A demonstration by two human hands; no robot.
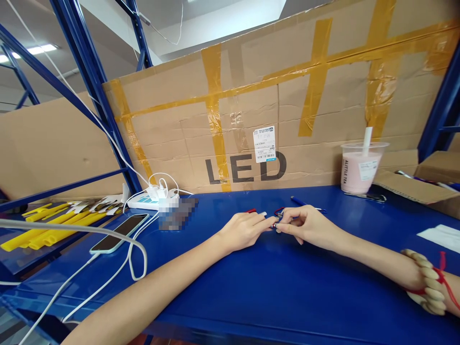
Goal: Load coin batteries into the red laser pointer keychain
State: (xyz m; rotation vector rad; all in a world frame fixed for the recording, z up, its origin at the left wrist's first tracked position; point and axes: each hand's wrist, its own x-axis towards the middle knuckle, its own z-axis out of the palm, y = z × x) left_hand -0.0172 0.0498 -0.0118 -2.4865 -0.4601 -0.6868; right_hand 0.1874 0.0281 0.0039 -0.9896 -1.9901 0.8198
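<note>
Head view: fingertip assembly under way, by the look of it. Left hand (244, 230) and right hand (305, 225) meeting at the fingertips, both pinched shut on a small red-and-metal part (277, 214), too tiny to identify, just above the glossy blue counter (251, 287). Next move likely demanding fine, steady pinching. Beyond the right hand, a slim blue pen (305, 203); farther right, a translucent cup (361, 167) of pink drink.

Bare forearms without sleeves, a chunky cream bead bracelet (424, 282) and red cord (445, 278) on the right wrist
</note>
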